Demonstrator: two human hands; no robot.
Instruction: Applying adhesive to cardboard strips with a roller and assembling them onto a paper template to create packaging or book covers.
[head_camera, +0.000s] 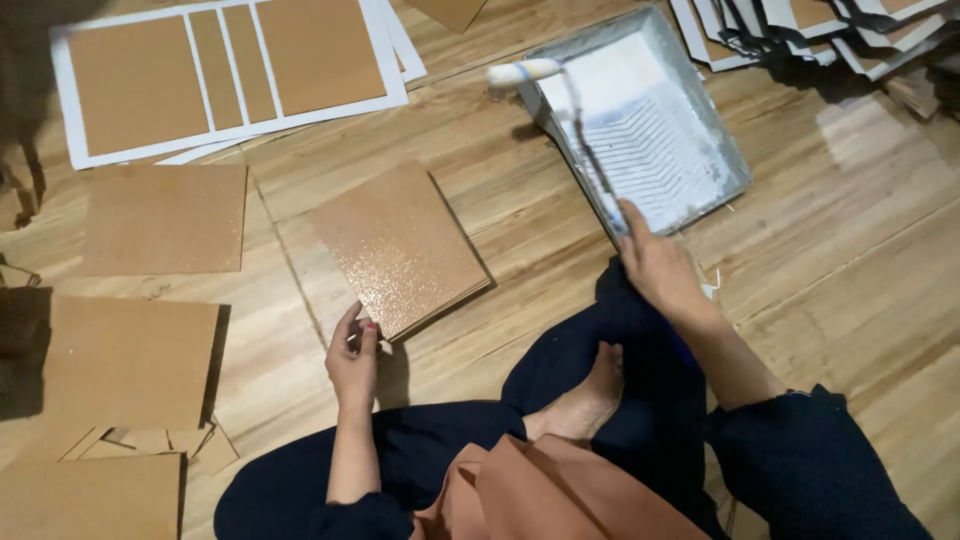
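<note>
While the person sits cross-legged on the wooden floor, the left hand pinches the near corner of a stack of brown boards — thumb on top, fingers curled beneath the edge — and the top board glitters with a wet, sparkling coat. That stack lies tilted on the floor just ahead of the left knee, near the middle of the view. The right hand is closed around the dark handle of a paint roller, whose white sleeve rests on the far left rim of a grey paint tray; the tray sits on the floor toward the far right, its ribbed slope coated white. At the far left edge lies a white sheet with brown panels pasted on it, and below it plain brown boards are spread flat — more of them down the left side. A bare foot shows between the dark trouser legs.
</note>
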